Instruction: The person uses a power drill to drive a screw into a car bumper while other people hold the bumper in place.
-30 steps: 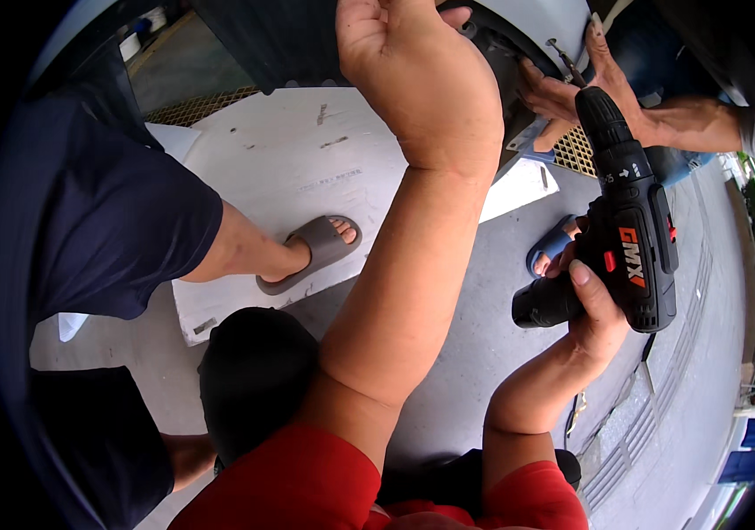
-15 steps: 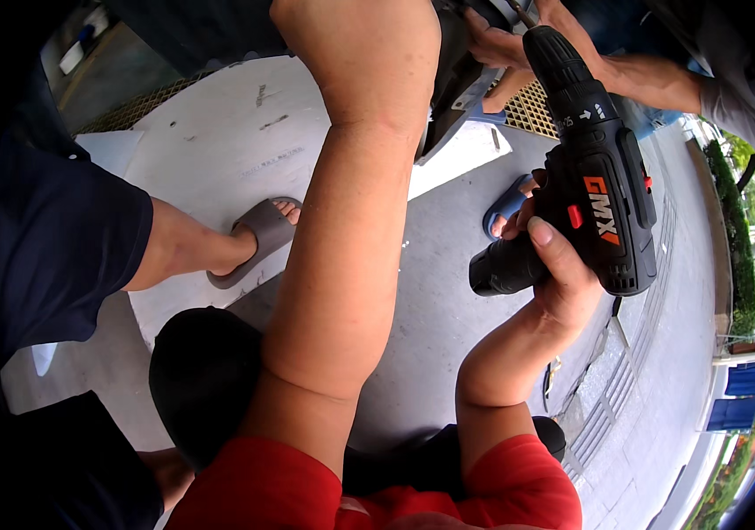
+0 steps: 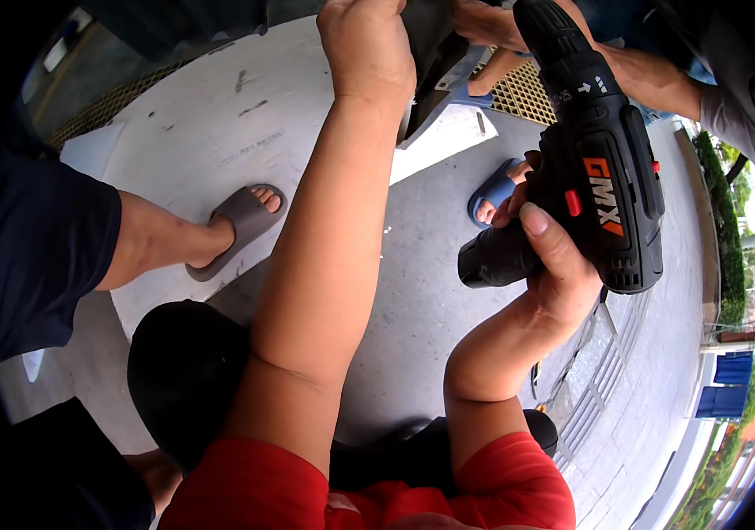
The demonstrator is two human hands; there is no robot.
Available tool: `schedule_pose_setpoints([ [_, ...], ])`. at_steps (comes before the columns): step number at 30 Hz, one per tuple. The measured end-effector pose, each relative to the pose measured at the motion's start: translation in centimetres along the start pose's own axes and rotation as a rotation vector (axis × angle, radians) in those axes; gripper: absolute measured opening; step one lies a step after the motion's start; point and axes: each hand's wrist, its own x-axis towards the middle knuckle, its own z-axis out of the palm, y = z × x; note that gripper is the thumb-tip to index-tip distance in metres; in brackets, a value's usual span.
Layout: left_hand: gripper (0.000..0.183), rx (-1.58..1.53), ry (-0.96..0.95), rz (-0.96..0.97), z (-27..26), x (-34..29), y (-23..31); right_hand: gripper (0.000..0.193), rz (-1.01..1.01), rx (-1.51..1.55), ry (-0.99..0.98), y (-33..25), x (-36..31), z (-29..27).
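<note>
My right hand (image 3: 561, 261) is wrapped round the grip of a black cordless drill (image 3: 611, 172) with orange lettering and a red switch. The drill's chuck points up toward the top edge, and its bit is out of view. My left arm reaches straight up, and my left hand (image 3: 365, 53) is beside a dark, angular part (image 3: 439, 75) at the top. The fingers of that hand are cut off or turned away, so their grip is hidden. Another person's hand (image 3: 490, 25) is at the same part, just left of the drill's chuck.
A white, scuffed board (image 3: 192, 141) lies on the grey floor (image 3: 422, 265). On it stands a person's foot in a grey slide sandal (image 3: 241, 230); a blue sandal (image 3: 494, 190) is near the drill. Yellow grating (image 3: 523, 93) lies behind. Hedges (image 3: 722, 230) border the paving at right.
The view has shifted slightly. My left hand sits a little lower in it, with more of the dark part showing beside it. The drill remains in my right hand, its front end now higher in view.
</note>
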Motion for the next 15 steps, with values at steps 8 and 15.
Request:
schedule_pose_setpoints([
  [8,0.016,-0.327,-0.208,-0.059,2.1,0.7,2.3,0.066,-0.003,0.004,0.023,0.2,0.0,-0.1],
  [15,0.059,-0.188,-0.268,-0.069,1.8,1.6,3.7,0.067,0.034,0.028,0.08,-0.1,-0.1,-0.1],
])
